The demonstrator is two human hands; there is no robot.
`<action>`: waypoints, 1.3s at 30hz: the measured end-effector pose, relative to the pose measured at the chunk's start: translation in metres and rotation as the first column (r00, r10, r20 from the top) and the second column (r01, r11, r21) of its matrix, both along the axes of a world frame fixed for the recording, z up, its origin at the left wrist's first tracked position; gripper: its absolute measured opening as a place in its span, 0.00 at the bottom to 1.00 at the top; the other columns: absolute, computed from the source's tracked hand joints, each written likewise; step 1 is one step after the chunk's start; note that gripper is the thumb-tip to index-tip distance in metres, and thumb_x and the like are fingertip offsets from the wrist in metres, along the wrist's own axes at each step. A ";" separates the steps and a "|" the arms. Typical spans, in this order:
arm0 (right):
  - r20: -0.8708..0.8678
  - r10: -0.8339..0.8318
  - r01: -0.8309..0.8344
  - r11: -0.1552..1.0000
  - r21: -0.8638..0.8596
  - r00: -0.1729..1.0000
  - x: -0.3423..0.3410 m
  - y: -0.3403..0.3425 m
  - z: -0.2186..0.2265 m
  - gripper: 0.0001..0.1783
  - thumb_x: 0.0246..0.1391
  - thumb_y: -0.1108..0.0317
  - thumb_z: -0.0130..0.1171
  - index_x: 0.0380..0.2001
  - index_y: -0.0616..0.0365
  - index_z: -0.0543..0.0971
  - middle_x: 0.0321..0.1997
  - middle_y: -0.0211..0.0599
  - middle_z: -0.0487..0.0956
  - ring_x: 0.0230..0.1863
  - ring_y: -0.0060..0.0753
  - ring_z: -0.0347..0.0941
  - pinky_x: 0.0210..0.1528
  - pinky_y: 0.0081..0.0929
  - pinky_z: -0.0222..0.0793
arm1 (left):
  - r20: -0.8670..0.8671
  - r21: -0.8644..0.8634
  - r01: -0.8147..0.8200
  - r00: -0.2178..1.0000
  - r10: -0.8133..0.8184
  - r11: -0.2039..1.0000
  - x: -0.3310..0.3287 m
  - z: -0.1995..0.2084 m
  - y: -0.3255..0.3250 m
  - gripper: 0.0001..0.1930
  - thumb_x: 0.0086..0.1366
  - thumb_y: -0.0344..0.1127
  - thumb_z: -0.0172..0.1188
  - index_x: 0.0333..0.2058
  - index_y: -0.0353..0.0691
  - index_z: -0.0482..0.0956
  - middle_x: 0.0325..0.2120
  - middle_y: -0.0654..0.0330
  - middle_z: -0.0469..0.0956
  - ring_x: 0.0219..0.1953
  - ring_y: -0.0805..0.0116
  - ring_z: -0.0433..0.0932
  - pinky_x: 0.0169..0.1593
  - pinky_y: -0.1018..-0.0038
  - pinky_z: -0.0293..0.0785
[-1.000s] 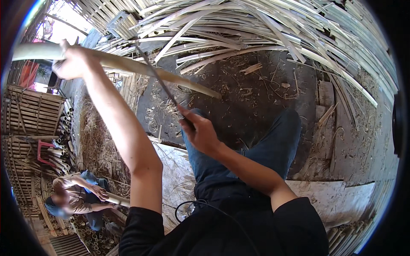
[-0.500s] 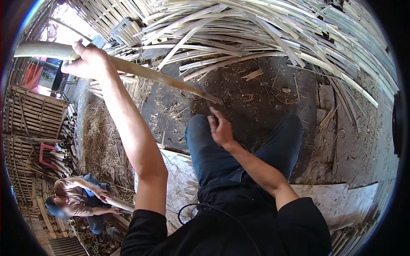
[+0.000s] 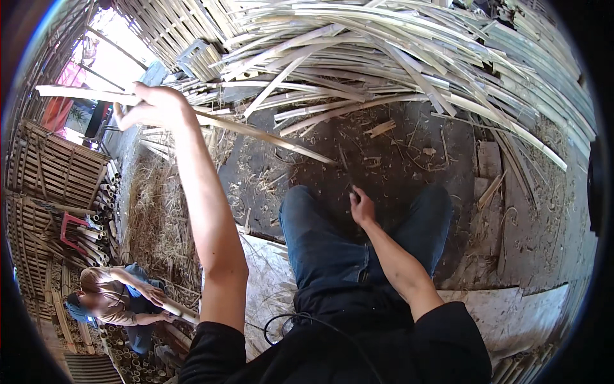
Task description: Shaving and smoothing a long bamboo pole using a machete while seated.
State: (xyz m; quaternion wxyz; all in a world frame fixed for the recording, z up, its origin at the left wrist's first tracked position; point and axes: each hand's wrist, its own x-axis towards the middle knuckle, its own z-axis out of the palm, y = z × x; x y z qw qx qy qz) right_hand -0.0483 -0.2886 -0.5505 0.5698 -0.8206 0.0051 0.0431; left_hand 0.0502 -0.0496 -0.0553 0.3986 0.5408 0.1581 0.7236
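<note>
Dark floor point(image 3: 390, 168), littered with pale shavings point(image 3: 272, 182) and a small wood scrap point(image 3: 382, 128); big heap of split bamboo point(image 3: 320, 48) along the far side. Left hand point(image 3: 153, 105), arm stretched out to upper left, grasps a long bamboo strip point(image 3: 268, 136) between thumb and fingers, grip looks loose. Strip slants from upper left, through the hand, down toward the middle of the floor area. Right hand point(image 3: 362, 208), in front of the knees, is closed around a knife, dark narrow blade point(image 3: 345, 163) pointing away from the body. Strip's near end sits right by the blade; can't tell if touching. Grey crate point(image 3: 197, 59) by the heap. Lower left: co-worker point(image 3: 112, 297) in a blue cap, both hands at a bamboo pole point(image 3: 182, 312). Red frame point(image 3: 68, 229) and stacked bamboo tubes point(image 3: 94, 246) just beyond.
</note>
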 end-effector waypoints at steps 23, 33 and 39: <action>-0.117 -0.117 0.114 0.993 -0.036 0.986 0.024 -0.033 -0.040 0.25 0.65 0.53 0.56 0.61 0.51 0.76 0.52 0.50 0.82 0.53 0.51 0.79 0.57 0.39 0.72 | -0.781 0.625 0.480 0.387 0.490 0.616 -0.069 -0.224 0.031 0.46 0.59 0.55 0.70 0.71 0.62 0.53 0.47 0.36 0.72 0.38 0.49 0.83 0.33 0.58 0.83; 0.018 -0.095 0.096 0.991 -0.091 0.995 0.016 -0.027 -0.022 0.25 0.65 0.54 0.54 0.59 0.58 0.77 0.56 0.53 0.79 0.59 0.54 0.75 0.61 0.40 0.69 | -0.720 0.530 0.348 -0.299 0.627 0.774 -0.066 -0.230 0.138 0.19 0.61 0.55 0.67 0.42 0.48 0.85 0.37 0.58 0.86 0.36 0.61 0.86 0.40 0.62 0.81; -0.022 -0.099 0.098 0.994 -0.050 0.995 0.019 -0.027 -0.018 0.25 0.65 0.54 0.54 0.59 0.57 0.77 0.58 0.53 0.79 0.61 0.54 0.73 0.62 0.40 0.68 | -0.994 -0.064 0.155 0.081 -0.078 0.986 -0.076 -0.185 0.173 0.15 0.66 0.37 0.64 0.49 0.39 0.82 0.25 0.58 0.85 0.20 0.70 0.83 0.21 0.73 0.78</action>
